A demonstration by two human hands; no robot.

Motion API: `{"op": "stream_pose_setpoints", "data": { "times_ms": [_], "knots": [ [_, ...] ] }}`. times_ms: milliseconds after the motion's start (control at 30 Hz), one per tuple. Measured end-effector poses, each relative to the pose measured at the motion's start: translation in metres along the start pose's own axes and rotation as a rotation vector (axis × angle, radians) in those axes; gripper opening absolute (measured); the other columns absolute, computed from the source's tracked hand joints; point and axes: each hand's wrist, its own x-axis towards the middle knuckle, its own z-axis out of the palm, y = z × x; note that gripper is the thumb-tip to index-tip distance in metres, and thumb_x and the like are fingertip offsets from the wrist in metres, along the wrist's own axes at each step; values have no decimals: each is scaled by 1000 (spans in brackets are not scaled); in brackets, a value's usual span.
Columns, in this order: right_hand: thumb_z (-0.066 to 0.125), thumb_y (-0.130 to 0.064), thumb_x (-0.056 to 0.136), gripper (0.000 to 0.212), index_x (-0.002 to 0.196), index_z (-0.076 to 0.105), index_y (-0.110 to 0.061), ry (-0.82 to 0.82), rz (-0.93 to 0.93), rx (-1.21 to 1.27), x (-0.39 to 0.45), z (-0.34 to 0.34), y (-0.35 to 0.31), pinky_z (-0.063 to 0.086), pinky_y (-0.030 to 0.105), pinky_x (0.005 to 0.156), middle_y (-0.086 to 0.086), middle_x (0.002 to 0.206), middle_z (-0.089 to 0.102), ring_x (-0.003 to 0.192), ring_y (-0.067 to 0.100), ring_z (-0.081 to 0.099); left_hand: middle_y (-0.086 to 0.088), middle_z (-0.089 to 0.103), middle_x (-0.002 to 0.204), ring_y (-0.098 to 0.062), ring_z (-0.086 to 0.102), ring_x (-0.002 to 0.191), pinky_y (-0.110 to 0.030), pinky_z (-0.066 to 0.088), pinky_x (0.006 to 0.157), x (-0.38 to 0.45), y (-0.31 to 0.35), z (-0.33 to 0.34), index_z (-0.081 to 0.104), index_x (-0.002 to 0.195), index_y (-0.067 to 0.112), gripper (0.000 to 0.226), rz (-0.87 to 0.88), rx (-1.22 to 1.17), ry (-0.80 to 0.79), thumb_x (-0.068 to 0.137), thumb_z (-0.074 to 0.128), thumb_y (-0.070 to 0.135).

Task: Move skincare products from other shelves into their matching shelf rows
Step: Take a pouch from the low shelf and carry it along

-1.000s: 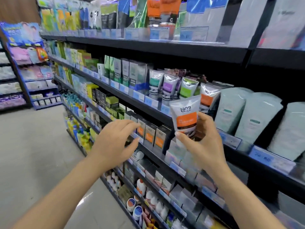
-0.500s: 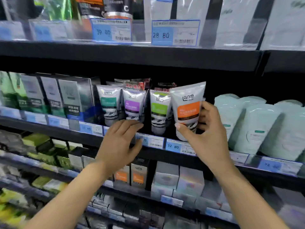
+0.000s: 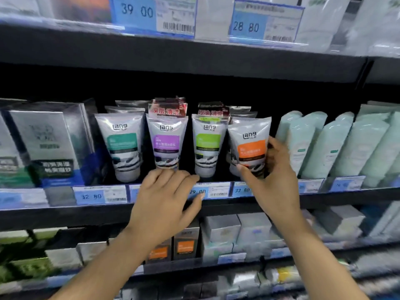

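My right hand (image 3: 275, 176) grips a white tube with an orange label (image 3: 249, 146), tilted slightly, at the right end of a row of matching tubes on the middle shelf. To its left stand the green-label tube (image 3: 206, 146), the purple-label tube (image 3: 166, 141) and the teal-label tube (image 3: 123, 146). More tubes stand behind each of them. My left hand (image 3: 166, 200) hovers with fingers spread in front of the shelf edge (image 3: 65, 215), below the purple and green tubes, holding nothing.
Pale green tubes (image 3: 324, 146) fill the shelf right of the orange one. Grey boxes (image 3: 47, 144) stand at the left. Blue price tags (image 3: 99, 194) line the shelf edge. The lower shelf holds boxes (image 3: 220, 232), the upper shelf more packs and tags (image 3: 246, 24).
The view swung from down the aisle to face the shelf. My right hand carried the orange-label tube up and into the row beside the green one. My left hand rose to the shelf edge.
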Motion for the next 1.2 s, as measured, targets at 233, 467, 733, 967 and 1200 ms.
{"op": "stream_pose_setpoints", "data": {
  "times_ms": [233, 467, 733, 967, 1200],
  "knots": [
    [71, -38, 79, 65, 132, 37, -24, 20, 7, -207, -2, 3, -5, 38, 5, 61, -13, 100, 59, 85, 5, 54, -2, 67, 97, -24, 61, 83, -39, 43, 80, -1, -2, -2, 68, 108, 12, 35, 0, -14, -20, 90, 55, 40],
    [76, -36, 75, 54, 111, 36, -28, -16, 142, -239, -2, -6, -12, 47, 26, 70, -13, 98, 64, 86, 9, 63, -2, 65, 94, -24, 58, 80, -38, 43, 80, 0, -3, -2, 67, 106, 12, 40, -15, -37, -33, 89, 52, 44],
    [77, -36, 75, 55, 112, 39, -24, -32, 201, -239, -1, -6, -21, 48, 25, 73, -14, 98, 63, 89, 9, 63, -1, 66, 96, -24, 59, 83, -39, 41, 84, 0, -3, -5, 66, 108, 12, 43, -34, -82, -64, 87, 53, 47],
    [67, -40, 83, 54, 130, 43, -29, -71, 150, -273, -23, -36, -41, 34, -2, 74, -23, 106, 55, 102, 3, 52, -4, 61, 118, -26, 55, 103, -38, 36, 94, -1, 1, -22, 61, 119, 10, 43, -46, -215, -107, 83, 58, 34],
    [63, -40, 86, 54, 134, 47, -23, -240, 50, -500, -84, -94, -33, 40, 26, 99, -8, 126, 53, 120, 10, 45, -7, 63, 118, -30, 58, 105, -44, 46, 90, -3, 45, -52, 63, 118, 8, 43, 70, -297, -137, 82, 60, 31]
  ]
}}
